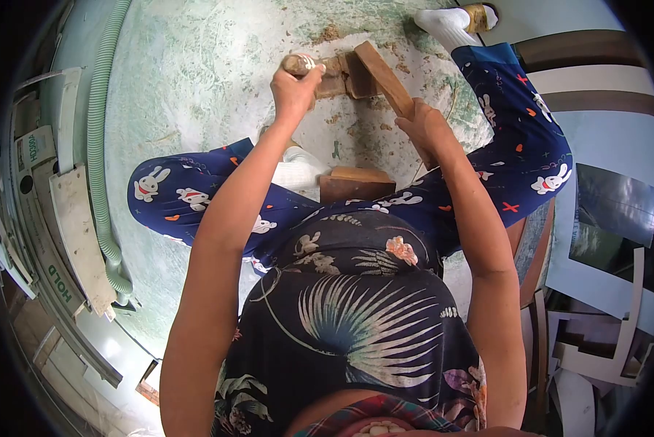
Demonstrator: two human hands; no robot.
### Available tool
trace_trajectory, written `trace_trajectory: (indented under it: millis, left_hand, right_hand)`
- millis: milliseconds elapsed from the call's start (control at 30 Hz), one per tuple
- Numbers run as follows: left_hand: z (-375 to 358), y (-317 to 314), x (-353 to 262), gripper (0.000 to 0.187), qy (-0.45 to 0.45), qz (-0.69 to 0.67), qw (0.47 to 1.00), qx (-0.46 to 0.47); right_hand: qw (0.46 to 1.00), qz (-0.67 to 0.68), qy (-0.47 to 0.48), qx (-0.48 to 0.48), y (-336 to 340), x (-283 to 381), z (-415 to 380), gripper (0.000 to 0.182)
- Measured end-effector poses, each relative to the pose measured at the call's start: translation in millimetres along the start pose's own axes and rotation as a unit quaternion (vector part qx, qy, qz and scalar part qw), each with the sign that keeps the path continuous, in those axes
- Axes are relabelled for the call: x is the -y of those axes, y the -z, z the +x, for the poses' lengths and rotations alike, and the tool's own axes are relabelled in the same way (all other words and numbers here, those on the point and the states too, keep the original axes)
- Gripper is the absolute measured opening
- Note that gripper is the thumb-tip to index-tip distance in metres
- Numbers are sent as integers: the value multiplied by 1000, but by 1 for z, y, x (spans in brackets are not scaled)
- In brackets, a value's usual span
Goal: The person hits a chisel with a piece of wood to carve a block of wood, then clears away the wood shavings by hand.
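Note:
On the floor ahead lies a worn brown wooden block, with a darker part toward its right end. My left hand is closed round a rounded wooden piece at the block's left end; white strands show beside my fingers. In my right hand is a flat wooden bar, slanting up to the left. The bar's far end overlaps the block's right part in this view. Another wooden block sits between my legs, close to my body.
Brown crumbs are scattered on the stained pale-green floor. A ribbed green hose runs down the left, beside stacked boards. Sheets and panels lie at the right. My legs are folded either side of the blocks.

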State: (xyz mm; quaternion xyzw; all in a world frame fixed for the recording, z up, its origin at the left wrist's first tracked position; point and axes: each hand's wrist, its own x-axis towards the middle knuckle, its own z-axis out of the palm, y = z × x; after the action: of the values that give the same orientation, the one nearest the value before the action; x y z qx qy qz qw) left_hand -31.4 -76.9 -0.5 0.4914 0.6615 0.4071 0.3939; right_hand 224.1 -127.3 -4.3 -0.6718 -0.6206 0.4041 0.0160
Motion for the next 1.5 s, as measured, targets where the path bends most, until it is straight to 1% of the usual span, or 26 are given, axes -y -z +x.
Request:
trace_trajectory:
  millis: [67,167,267,367,467,567,600,667,733,767,833,867,933,1067,1167,1333,1433,1467,1500]
  left_hand:
    - [9,-1,7,25,-42,-43,997,-45]
    - [14,-3,14,25,-48,-101,992,-54]
    - [15,-6,35,25,-75,-19,995,-70]
    - [-2,-8,12,23,-107,66,991,-52]
    - [-12,-8,10,23,25,23,999,16]
    - [-10,-6,12,22,21,7,1000,17]
    - [-5,-3,8,22,25,45,999,10]
    - [1,-2,3,21,-2,-1,1000,-31]
    - [6,0,5,20,-21,-46,996,-73]
    - [6,1,7,21,-19,-46,996,-78]
    - [7,0,9,28,-17,-48,995,-86]
    - [9,0,11,24,-20,-45,995,-88]
    - [7,-2,11,20,-21,-39,995,-89]
    - [9,-3,8,22,-30,-40,995,-88]
    - [12,-5,10,24,-35,-57,994,-91]
    - [12,-7,9,27,-47,-13,996,-79]
    - [24,-13,35,37,-100,46,990,-88]
    - [25,-15,39,41,-83,25,993,-80]
    - [26,-15,38,38,-103,41,990,-86]
  right_hand:
    - [1000,19,-4,-10,-1,0,-2,45]
    - [1000,2,2,-13,-3,-2,1,45]
    - [1000,-3,2,-12,-3,-1,1,45]
    - [1000,-1,-1,-5,0,1,-1,46]
    - [1000,4,-3,-7,-1,1,-1,47]
    - [1000,-2,11,-14,-4,-5,3,48]
    - [1000,-2,4,-8,-4,-5,0,48]
    - [1000,-5,-2,-3,1,0,0,49]
    - [1000,-14,2,2,1,-1,2,57]
    - [1000,-17,2,6,-1,-3,2,62]
    - [1000,-20,1,9,-3,-4,3,63]
    - [1000,-22,0,9,-3,-5,4,64]
    - [1000,-21,-4,12,0,0,1,64]
    - [999,-29,-10,11,0,1,0,64]
    - [1000,-14,-7,-4,-2,1,0,53]
    - [1000,-4,0,-4,-1,2,-4,56]
    - [1000,-14,3,-11,-1,3,-5,57]
    - [1000,-19,5,-15,-1,4,-5,57]
    - [1000,-16,3,-8,1,6,-6,58]
